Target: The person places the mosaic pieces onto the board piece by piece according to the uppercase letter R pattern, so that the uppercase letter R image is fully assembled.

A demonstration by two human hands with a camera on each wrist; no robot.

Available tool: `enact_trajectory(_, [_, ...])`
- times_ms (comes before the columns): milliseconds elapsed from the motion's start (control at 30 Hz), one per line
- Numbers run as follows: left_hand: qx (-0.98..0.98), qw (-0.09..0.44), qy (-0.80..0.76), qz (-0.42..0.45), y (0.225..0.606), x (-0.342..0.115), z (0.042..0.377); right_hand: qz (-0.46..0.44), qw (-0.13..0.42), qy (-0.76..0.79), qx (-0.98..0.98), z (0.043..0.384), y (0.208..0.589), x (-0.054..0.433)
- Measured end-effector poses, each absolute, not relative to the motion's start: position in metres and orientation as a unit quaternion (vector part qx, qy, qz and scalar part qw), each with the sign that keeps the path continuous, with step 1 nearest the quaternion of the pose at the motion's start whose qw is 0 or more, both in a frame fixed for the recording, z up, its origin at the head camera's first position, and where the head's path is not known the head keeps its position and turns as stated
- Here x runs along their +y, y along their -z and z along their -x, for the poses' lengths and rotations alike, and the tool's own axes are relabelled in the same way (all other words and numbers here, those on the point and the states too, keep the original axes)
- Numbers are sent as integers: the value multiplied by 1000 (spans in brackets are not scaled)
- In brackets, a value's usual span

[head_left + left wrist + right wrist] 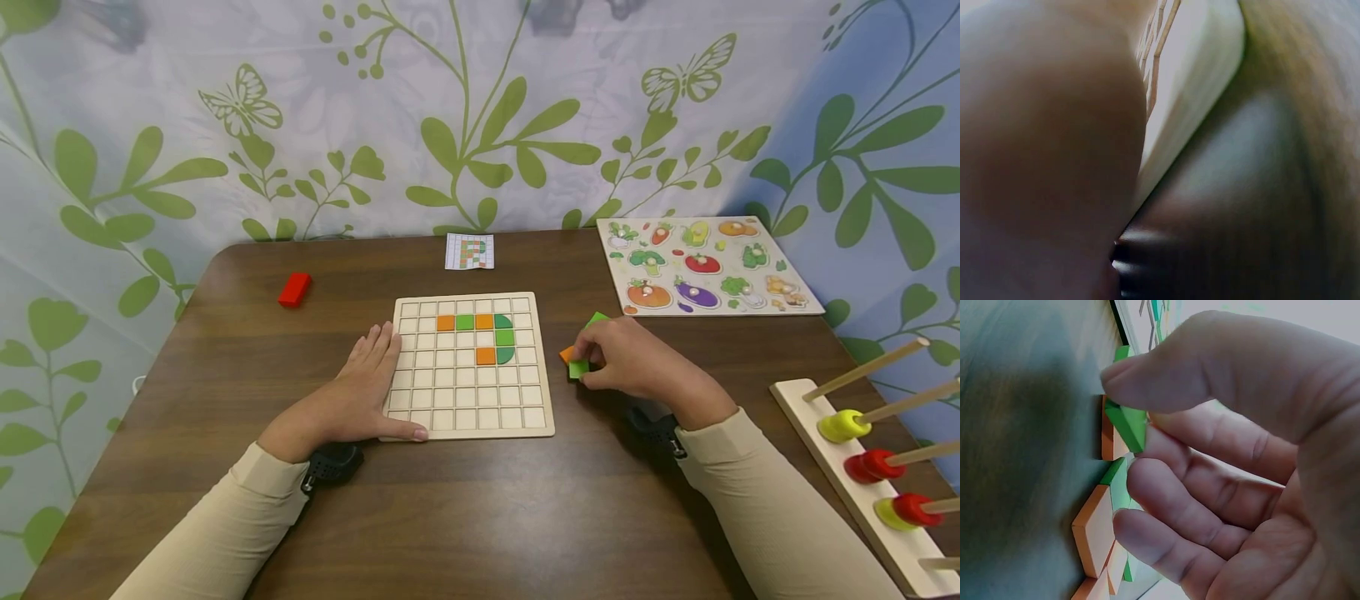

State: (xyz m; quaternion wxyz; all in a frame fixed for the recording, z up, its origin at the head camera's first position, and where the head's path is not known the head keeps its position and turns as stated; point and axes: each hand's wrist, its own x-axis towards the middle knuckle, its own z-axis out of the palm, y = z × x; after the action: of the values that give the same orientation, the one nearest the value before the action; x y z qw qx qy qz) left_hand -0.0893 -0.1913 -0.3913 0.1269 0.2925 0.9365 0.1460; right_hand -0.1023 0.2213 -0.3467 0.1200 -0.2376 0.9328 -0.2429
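Observation:
A wooden grid board (pixel 442 400) lies on the table, with orange, light green and dark green tiles set in several of its cells. Along the board's left edge rests my left hand (pixel 352 396), fingers straight and thumb on the near-left corner. To the right of the board, my right hand (pixel 637 358) pinches a light green tile (pixel 1129 425) between thumb and index finger. Beneath that hand lie loose tiles, among them an orange tile (pixel 1094 531) and another green tile (pixel 597 317); the hand hides part of them.
A small pattern card (pixel 469 252) lies behind the board. At the back right is a vegetable puzzle board (pixel 660 267). A wooden peg stand with coloured rings (pixel 843 425) stands at the right, and a red block (pixel 295 289) lies at the back left of the table (pixel 420 517).

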Motion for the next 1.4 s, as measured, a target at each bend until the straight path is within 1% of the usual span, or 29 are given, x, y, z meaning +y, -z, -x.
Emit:
enact_trajectory(200, [937,127,-143,-292,392,-191,89,248,108,255,928,106,348,216])
enact_trajectory(467, [938,130,-140,-289,392,-191,89,261,103,269,921,113,348,198])
enact_trajectory(733, [938,132,-141,-287,390,-191,91,285,71,278,915,119,347,176])
enact_trajectory(967, [937,131,-146,-288,391,-191,90,297,72,297,905,126,347,152])
enact_trajectory(1167, [937,132,-146,-288,391,-191,90,338,67,275,898,131,347,130])
enact_trajectory(1400, [938,133,-147,-285,391,-191,90,347,72,259,898,133,346,109])
